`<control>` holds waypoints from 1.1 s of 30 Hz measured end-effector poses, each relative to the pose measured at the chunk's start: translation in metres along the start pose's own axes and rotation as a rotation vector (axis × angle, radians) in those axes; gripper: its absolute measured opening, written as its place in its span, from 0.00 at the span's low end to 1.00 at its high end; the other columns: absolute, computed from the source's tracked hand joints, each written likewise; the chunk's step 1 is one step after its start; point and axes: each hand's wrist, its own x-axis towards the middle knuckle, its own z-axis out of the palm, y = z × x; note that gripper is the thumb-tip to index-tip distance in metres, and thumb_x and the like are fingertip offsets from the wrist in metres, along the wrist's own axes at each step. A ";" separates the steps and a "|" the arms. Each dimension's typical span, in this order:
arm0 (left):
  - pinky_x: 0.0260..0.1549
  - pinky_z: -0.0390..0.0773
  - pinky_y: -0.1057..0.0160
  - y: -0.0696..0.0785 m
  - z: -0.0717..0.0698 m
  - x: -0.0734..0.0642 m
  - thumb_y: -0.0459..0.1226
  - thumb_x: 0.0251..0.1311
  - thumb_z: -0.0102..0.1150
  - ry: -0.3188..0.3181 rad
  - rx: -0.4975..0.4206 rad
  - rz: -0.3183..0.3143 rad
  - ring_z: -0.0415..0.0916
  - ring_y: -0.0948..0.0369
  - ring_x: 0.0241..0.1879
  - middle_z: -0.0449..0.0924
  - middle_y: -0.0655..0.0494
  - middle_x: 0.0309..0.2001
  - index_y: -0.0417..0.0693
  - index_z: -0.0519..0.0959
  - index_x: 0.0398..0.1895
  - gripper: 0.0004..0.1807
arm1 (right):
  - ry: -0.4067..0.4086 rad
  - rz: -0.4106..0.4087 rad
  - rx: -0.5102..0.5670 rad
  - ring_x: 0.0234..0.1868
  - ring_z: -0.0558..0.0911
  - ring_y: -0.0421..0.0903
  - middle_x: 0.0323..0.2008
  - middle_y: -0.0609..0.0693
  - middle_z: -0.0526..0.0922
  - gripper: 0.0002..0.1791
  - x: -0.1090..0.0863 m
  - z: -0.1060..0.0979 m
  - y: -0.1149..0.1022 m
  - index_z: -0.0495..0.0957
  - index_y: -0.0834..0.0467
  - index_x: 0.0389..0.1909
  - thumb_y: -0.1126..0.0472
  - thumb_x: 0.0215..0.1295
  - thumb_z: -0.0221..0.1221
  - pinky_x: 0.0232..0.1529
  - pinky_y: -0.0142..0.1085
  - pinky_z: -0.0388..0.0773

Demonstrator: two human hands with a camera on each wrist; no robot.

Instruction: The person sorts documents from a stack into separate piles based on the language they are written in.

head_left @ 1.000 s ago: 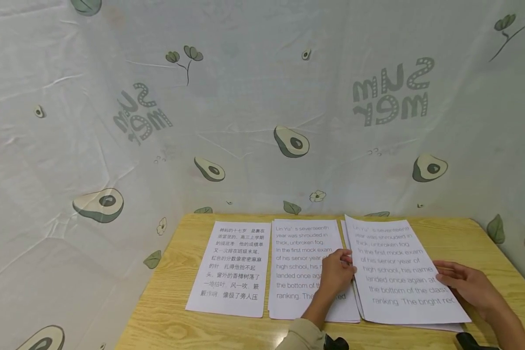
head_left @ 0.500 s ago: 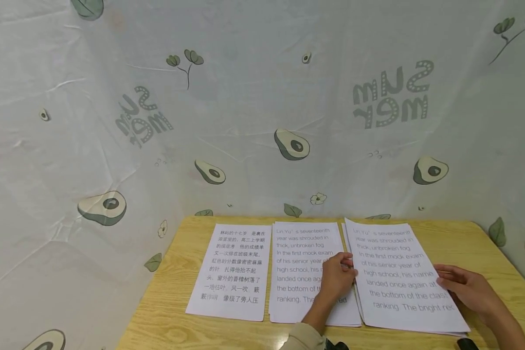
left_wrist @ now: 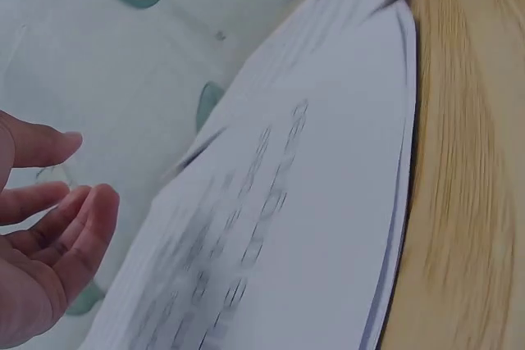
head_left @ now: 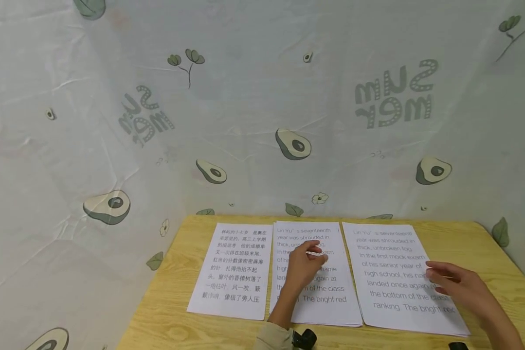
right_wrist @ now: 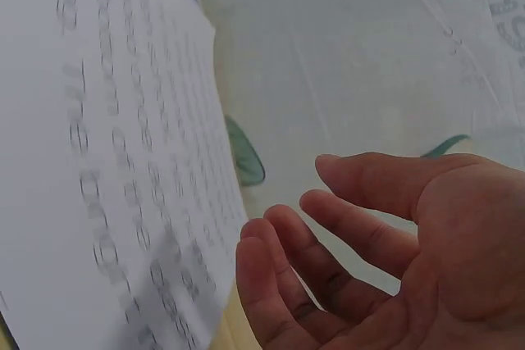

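Note:
Three piles of printed white paper lie side by side. Over the middle English stack (head_left: pixel 315 311) hovers my left hand (head_left: pixel 303 265), its fingers loosely bent with a gap between thumb and fingertips and nothing held. The right English stack (head_left: pixel 402 296) is fairly flat. My right hand (head_left: pixel 459 287) is at its right edge, fingers relaxed and apart from the thumb. In the right wrist view that hand (right_wrist: pixel 353 260) holds no paper, and its shadow falls on the printed page (right_wrist: pixel 123 161). The left wrist view shows the left hand (left_wrist: pixel 57 235) beside the stack, also holding nothing.
At the left lies a page with Chinese text (head_left: pixel 229 272). All the papers are on a wooden table (head_left: pixel 161 311). A pale curtain with avocado prints (head_left: pixel 244 121) hangs behind the table and along its left side.
My left hand has left the right stack's edge and moved left over the middle stack. The right stack's top sheets have settled flatter, and the right hand has shifted slightly left over its edge.

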 end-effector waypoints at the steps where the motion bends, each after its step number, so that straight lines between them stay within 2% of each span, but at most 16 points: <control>1: 0.32 0.82 0.73 -0.004 -0.008 0.000 0.36 0.63 0.75 0.003 0.003 0.001 0.83 0.71 0.36 0.88 0.55 0.45 0.42 0.84 0.64 0.26 | -0.009 -0.004 0.012 0.39 0.76 0.19 0.69 0.77 0.73 0.41 0.000 0.004 -0.003 0.63 0.77 0.76 0.45 0.83 0.56 0.43 0.30 0.88; 8: 0.33 0.84 0.70 -0.025 -0.053 -0.005 0.38 0.64 0.74 0.013 0.024 0.003 0.84 0.68 0.35 0.89 0.47 0.50 0.40 0.81 0.67 0.28 | -0.034 -0.040 0.120 0.43 0.83 0.24 0.65 0.71 0.80 0.39 0.004 0.030 -0.025 0.63 0.75 0.77 0.47 0.83 0.57 0.46 0.32 0.89; 12: 0.33 0.86 0.68 -0.035 -0.073 -0.009 0.38 0.65 0.73 0.018 0.019 0.002 0.86 0.64 0.35 0.88 0.44 0.50 0.38 0.81 0.67 0.28 | -0.054 -0.061 0.184 0.45 0.85 0.30 0.61 0.66 0.82 0.38 0.008 0.047 -0.038 0.64 0.73 0.77 0.49 0.82 0.58 0.48 0.31 0.88; 15: 0.34 0.86 0.68 -0.041 -0.084 -0.011 0.39 0.65 0.73 0.019 0.024 0.001 0.86 0.63 0.36 0.88 0.46 0.50 0.38 0.81 0.67 0.28 | -0.075 -0.079 0.231 0.47 0.85 0.31 0.60 0.63 0.83 0.37 0.012 0.060 -0.045 0.64 0.73 0.77 0.50 0.82 0.58 0.49 0.30 0.88; 23: 0.36 0.84 0.68 -0.050 -0.110 -0.013 0.42 0.65 0.73 0.051 0.124 -0.025 0.83 0.62 0.39 0.88 0.52 0.46 0.42 0.84 0.64 0.25 | -0.109 -0.081 0.311 0.49 0.86 0.34 0.64 0.66 0.82 0.34 0.020 0.096 -0.065 0.68 0.71 0.76 0.52 0.81 0.60 0.51 0.32 0.88; 27: 0.34 0.85 0.68 -0.052 -0.118 -0.013 0.41 0.64 0.74 0.050 0.117 -0.036 0.84 0.63 0.38 0.88 0.51 0.46 0.41 0.85 0.62 0.24 | -0.113 -0.082 0.320 0.51 0.86 0.38 0.66 0.68 0.80 0.33 0.020 0.109 -0.073 0.70 0.71 0.74 0.53 0.81 0.60 0.51 0.33 0.88; 33: 0.31 0.85 0.67 -0.057 -0.122 -0.009 0.41 0.65 0.73 0.043 0.097 -0.056 0.84 0.63 0.35 0.87 0.51 0.45 0.40 0.85 0.61 0.23 | -0.111 -0.092 0.312 0.53 0.87 0.44 0.61 0.67 0.83 0.31 0.019 0.118 -0.078 0.71 0.72 0.73 0.54 0.81 0.61 0.51 0.36 0.89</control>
